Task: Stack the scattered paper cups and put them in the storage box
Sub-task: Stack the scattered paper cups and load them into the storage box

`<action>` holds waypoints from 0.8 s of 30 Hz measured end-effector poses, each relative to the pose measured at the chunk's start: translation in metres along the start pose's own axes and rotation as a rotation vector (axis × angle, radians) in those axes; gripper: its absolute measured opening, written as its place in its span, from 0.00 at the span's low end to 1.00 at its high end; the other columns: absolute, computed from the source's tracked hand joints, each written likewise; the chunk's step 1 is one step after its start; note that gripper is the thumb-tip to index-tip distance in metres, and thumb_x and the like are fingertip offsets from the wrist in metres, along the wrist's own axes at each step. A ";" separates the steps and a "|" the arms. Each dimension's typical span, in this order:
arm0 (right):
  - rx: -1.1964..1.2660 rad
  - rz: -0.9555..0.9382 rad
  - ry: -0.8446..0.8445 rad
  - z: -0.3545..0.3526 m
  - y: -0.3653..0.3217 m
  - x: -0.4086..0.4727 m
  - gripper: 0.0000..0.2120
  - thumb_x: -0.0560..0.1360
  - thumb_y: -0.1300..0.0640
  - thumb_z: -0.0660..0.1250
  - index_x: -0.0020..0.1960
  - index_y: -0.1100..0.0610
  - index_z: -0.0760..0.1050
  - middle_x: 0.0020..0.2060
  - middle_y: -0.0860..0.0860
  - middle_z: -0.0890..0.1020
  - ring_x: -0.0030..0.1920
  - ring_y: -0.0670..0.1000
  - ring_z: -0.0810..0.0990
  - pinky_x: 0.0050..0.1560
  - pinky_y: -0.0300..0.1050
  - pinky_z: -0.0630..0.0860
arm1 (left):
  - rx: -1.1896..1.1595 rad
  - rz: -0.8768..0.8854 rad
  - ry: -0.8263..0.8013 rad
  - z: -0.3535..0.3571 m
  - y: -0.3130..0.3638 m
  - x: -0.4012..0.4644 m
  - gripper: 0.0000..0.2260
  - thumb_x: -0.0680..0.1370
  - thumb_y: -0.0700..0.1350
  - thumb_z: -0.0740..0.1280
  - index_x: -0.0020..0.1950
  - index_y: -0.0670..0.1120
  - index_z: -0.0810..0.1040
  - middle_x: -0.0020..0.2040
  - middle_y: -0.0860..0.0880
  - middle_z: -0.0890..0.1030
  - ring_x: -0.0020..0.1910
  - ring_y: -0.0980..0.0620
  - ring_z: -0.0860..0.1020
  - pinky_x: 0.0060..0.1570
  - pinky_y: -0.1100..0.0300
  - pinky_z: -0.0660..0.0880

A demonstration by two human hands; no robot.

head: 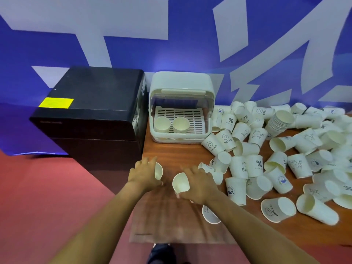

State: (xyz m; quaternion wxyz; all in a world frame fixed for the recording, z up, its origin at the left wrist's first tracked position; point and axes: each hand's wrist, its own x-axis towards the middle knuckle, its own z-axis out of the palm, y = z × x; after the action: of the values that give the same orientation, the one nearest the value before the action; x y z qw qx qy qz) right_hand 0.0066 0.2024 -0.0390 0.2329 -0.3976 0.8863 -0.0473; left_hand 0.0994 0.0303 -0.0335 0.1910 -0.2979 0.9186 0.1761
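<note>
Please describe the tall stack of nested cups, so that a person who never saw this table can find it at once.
Start at the white storage box at the back of the wooden table and look right, into the heap of scattered paper cups. The stack lies tilted near the wall. Unlike the single cups around it, it shows many rims packed one behind another.

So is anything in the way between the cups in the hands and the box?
Nothing visible is. The left hand and right hand each hold a cup, and only bare table lies between them and the storage box. Its lid is up, with two cups already inside.
</note>
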 end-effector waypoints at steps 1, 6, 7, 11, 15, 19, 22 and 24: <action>-0.012 0.004 -0.011 0.001 -0.001 0.003 0.45 0.66 0.37 0.71 0.75 0.47 0.54 0.72 0.49 0.63 0.69 0.55 0.63 0.65 0.54 0.62 | 0.013 -0.009 0.002 0.003 -0.002 0.001 0.42 0.71 0.59 0.70 0.77 0.50 0.51 0.74 0.47 0.59 0.70 0.42 0.63 0.63 0.47 0.66; -0.047 0.020 -0.083 0.002 -0.005 0.011 0.45 0.65 0.39 0.72 0.75 0.49 0.55 0.71 0.49 0.65 0.69 0.55 0.64 0.64 0.54 0.62 | 0.023 -0.033 0.016 0.006 -0.009 0.006 0.38 0.72 0.61 0.67 0.75 0.48 0.55 0.70 0.46 0.66 0.65 0.42 0.68 0.59 0.48 0.69; -0.054 0.020 -0.097 0.001 -0.005 0.013 0.44 0.65 0.39 0.73 0.74 0.49 0.56 0.70 0.48 0.65 0.69 0.54 0.64 0.64 0.53 0.62 | 0.011 -0.031 0.026 0.004 -0.010 0.008 0.36 0.72 0.61 0.67 0.74 0.47 0.58 0.68 0.46 0.67 0.64 0.42 0.69 0.57 0.49 0.70; -0.044 0.018 -0.146 -0.003 -0.006 0.021 0.43 0.66 0.40 0.72 0.75 0.50 0.57 0.70 0.47 0.66 0.69 0.52 0.65 0.64 0.51 0.63 | -0.016 -0.010 0.023 -0.006 -0.012 0.015 0.33 0.71 0.57 0.70 0.69 0.45 0.63 0.64 0.46 0.68 0.62 0.44 0.69 0.54 0.52 0.71; 0.039 0.031 -0.133 -0.008 -0.007 0.025 0.34 0.67 0.43 0.71 0.69 0.51 0.65 0.64 0.48 0.72 0.63 0.51 0.71 0.58 0.46 0.69 | -0.085 0.028 0.008 -0.014 -0.015 0.020 0.31 0.68 0.54 0.73 0.65 0.44 0.66 0.62 0.47 0.66 0.61 0.46 0.67 0.54 0.54 0.72; 0.203 0.064 -0.073 -0.030 -0.005 0.033 0.30 0.63 0.45 0.73 0.62 0.51 0.70 0.56 0.47 0.72 0.56 0.50 0.73 0.56 0.46 0.72 | -0.174 0.125 0.047 -0.040 -0.011 0.024 0.31 0.66 0.54 0.75 0.64 0.46 0.66 0.60 0.48 0.67 0.59 0.46 0.67 0.54 0.52 0.73; 0.291 0.080 0.009 -0.048 -0.002 0.041 0.28 0.62 0.45 0.74 0.60 0.49 0.71 0.55 0.48 0.72 0.56 0.49 0.72 0.54 0.45 0.71 | -0.240 0.196 0.106 -0.064 -0.006 0.031 0.32 0.66 0.53 0.75 0.65 0.47 0.67 0.60 0.49 0.68 0.59 0.46 0.67 0.55 0.52 0.72; 0.318 0.099 0.077 -0.061 -0.003 0.044 0.28 0.63 0.47 0.74 0.61 0.50 0.71 0.58 0.50 0.73 0.58 0.50 0.72 0.58 0.45 0.71 | -0.243 0.221 0.153 -0.078 -0.003 0.036 0.34 0.66 0.54 0.75 0.67 0.48 0.66 0.62 0.49 0.68 0.60 0.47 0.67 0.55 0.52 0.72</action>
State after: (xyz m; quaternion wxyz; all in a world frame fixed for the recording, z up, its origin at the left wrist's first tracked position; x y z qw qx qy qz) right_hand -0.0441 0.1623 -0.0010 0.2611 -0.3096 0.8942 -0.1907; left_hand 0.0554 -0.0234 0.0166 0.0628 -0.2287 0.9295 0.2825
